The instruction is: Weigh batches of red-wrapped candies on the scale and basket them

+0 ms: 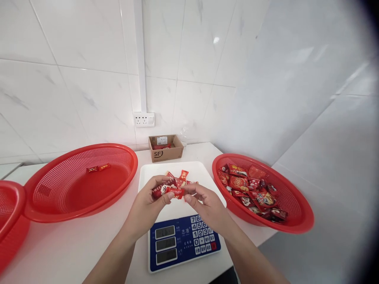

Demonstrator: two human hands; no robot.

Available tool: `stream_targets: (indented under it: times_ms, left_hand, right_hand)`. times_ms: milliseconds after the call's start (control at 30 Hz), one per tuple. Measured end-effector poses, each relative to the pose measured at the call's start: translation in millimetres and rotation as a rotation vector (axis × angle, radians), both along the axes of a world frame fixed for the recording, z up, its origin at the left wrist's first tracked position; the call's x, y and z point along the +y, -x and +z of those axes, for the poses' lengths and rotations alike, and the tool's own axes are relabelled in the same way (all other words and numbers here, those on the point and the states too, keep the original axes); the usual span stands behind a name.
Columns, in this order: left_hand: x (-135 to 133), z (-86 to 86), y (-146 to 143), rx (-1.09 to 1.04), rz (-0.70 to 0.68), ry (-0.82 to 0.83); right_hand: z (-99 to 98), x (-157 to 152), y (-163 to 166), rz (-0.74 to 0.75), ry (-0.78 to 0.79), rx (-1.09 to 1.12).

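My left hand [148, 205] is closed round several red wrapped candies [170, 187], held just above the white pan of a weighing scale [148, 173]. My right hand [204, 203] meets it from the right, thumb and fingers pinching the end of one red candy [176, 193]. A few more red candies [183, 175] lie on the pan behind my hands. The scale's blue panel [183, 242] with its displays and keypad faces me below my wrists.
A big red mesh basket [44, 205] on the left holds two candies [98, 169]. Another red basket [299, 221] on the right holds several red packets. A third red basket's rim [8, 205] shows far left. A small cardboard box [166, 149] and a wall socket [143, 119] are behind.
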State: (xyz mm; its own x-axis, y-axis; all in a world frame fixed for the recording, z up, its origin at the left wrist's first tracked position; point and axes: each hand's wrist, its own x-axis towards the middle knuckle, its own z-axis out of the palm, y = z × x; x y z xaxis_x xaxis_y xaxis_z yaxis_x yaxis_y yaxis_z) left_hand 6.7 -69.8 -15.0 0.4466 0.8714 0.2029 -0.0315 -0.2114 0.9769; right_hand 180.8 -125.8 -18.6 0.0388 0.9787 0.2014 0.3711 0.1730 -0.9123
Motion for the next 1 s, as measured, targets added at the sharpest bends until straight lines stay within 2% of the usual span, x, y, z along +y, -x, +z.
stream_targets:
  times_ms: [200, 400, 633, 700, 867, 1000]
  left_hand:
    - [0.2, -4.5, -1.9, 0.094, -0.04, -0.025]
    - [10.2, -8.6, 2.2, 0.211, 0.052, -0.048]
    - [7.4, -19.1, -7.0, 0.456, -0.091, -0.148]
    - [8.0, -22.6, -8.5, 0.509, -0.079, -0.195]
    - [10.7, -25.6, -7.7, 0.677, 0.009, -0.432]
    - [10.8, -26.8, -6.3, 0.723, -0.039, -0.449]
  right_hand:
    - [-6.6, 1.6, 4.9, -0.037, 0.014, 0.072]
    - [-6.6, -12.7, -10.1, -0.006, 0.124, -0.09]
    - [-11.6, -26.3, -22.5, -0.014, 0.185, -0.116]
    - [-12.2, -26.9, -24.6, -0.018, 0.182, -0.122]
    - [-13.4, -27.7, -29.6, -0.022, 0.18, -0.152]
    - [-13.5, -28.2, -31.0, -0.022, 0.177, -0.161]
